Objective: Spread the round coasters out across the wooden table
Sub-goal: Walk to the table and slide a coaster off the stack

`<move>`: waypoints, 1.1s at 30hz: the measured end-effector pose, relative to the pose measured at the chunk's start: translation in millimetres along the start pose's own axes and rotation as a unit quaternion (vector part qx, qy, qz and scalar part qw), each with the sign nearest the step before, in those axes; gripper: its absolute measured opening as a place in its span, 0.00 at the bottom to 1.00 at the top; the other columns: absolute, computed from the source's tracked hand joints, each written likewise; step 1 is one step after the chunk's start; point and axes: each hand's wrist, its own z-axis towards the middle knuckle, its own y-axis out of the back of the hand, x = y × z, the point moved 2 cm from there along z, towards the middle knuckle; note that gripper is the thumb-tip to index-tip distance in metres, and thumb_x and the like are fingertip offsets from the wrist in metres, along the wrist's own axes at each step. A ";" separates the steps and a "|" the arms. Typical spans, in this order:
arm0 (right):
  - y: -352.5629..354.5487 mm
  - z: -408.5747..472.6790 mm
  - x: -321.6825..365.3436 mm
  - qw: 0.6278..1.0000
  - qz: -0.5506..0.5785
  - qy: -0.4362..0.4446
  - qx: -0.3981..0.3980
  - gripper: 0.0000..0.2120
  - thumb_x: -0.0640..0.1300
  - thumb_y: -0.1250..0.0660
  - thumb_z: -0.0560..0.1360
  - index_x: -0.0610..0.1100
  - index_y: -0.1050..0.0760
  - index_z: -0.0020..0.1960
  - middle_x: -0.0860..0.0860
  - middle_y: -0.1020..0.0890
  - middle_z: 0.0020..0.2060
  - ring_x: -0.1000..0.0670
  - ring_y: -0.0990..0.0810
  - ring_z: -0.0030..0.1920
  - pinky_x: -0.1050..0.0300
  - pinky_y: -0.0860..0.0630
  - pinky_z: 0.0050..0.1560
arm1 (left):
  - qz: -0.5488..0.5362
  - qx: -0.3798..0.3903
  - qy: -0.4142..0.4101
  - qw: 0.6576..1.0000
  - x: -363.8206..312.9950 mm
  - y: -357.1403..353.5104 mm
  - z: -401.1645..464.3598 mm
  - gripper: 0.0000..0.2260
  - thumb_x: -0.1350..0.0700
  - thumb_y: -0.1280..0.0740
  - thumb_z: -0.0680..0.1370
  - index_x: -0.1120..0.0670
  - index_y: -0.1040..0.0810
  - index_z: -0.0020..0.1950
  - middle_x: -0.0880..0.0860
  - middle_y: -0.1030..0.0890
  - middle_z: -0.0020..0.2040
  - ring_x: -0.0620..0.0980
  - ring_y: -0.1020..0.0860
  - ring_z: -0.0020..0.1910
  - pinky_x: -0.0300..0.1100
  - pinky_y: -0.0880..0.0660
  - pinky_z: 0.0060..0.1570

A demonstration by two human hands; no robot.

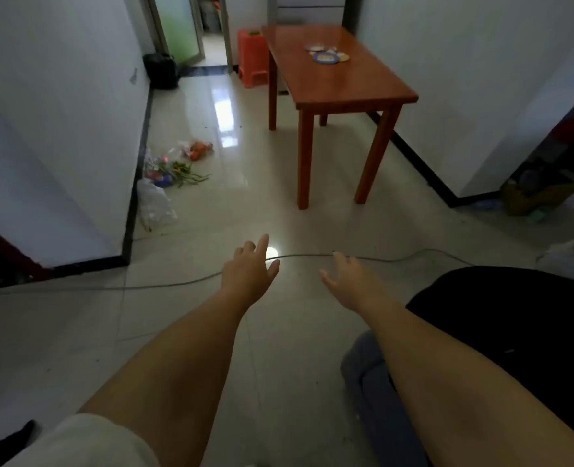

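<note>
A small cluster of round coasters [326, 54] lies overlapping on the far half of the wooden table [353, 85], a blue-rimmed one on top at the front. The table stands across the room against the right wall. My left hand [250, 274] and my right hand [346, 281] are stretched out in front of me over the tiled floor, far short of the table. Both hands hold nothing and their fingers are spread.
A grey cable [178, 283] runs across the floor under my hands. Plastic bags and vegetables [174, 170] lie by the left wall. An orange stool [253, 59] stands left of the table, a black bag [161, 70] beyond. A dark seat [514, 318] is at my right.
</note>
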 end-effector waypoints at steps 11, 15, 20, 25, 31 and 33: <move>11.0 106.0 48.8 0.996 -0.085 0.023 0.013 0.27 0.58 0.44 0.78 0.42 0.34 0.70 0.40 0.26 0.65 0.38 0.26 0.64 0.46 0.27 0.60 | -0.012 0.013 0.050 0.999 47.6 6.1 81.8 0.28 0.41 0.44 0.79 0.49 0.44 0.77 0.57 0.27 0.66 0.58 0.27 0.62 0.51 0.26 0.50; 14.7 161.7 96.1 0.996 -0.078 0.037 0.008 0.27 0.58 0.45 0.78 0.42 0.34 0.70 0.40 0.27 0.65 0.38 0.26 0.64 0.46 0.28 0.60 | -0.005 0.010 0.060 0.998 93.3 26.9 134.6 0.28 0.42 0.44 0.79 0.50 0.44 0.77 0.58 0.27 0.67 0.58 0.26 0.62 0.53 0.25 0.52; 42.6 239.1 160.1 0.998 -0.062 0.021 -0.013 0.27 0.58 0.45 0.78 0.43 0.34 0.70 0.40 0.27 0.66 0.39 0.26 0.65 0.46 0.28 0.61 | 0.010 0.010 0.037 0.999 142.9 71.3 229.4 0.29 0.42 0.44 0.79 0.51 0.44 0.77 0.59 0.28 0.68 0.59 0.27 0.64 0.55 0.25 0.56; 75.1 302.3 197.8 0.997 -0.060 0.009 -0.037 0.27 0.58 0.46 0.79 0.42 0.36 0.71 0.41 0.27 0.66 0.39 0.26 0.64 0.44 0.26 0.62 | 0.017 0.000 0.004 1.000 162.4 101.3 314.3 0.29 0.42 0.44 0.79 0.51 0.44 0.77 0.59 0.28 0.68 0.59 0.28 0.65 0.55 0.24 0.56; 91.4 377.8 222.4 0.999 -0.040 -0.002 -0.035 0.29 0.58 0.45 0.79 0.45 0.43 0.75 0.41 0.28 0.66 0.38 0.26 0.64 0.44 0.26 0.61 | 0.021 0.008 -0.010 1.000 179.8 108.0 399.7 0.29 0.42 0.44 0.79 0.51 0.43 0.76 0.59 0.28 0.68 0.58 0.27 0.65 0.54 0.24 0.55; 96.9 411.4 226.9 0.999 -0.040 0.001 -0.034 0.30 0.58 0.45 0.79 0.46 0.45 0.76 0.41 0.28 0.66 0.38 0.26 0.64 0.43 0.25 0.61 | 0.025 0.005 -0.010 1.000 186.0 110.5 433.7 0.29 0.42 0.44 0.79 0.52 0.43 0.76 0.59 0.28 0.69 0.58 0.28 0.66 0.54 0.24 0.56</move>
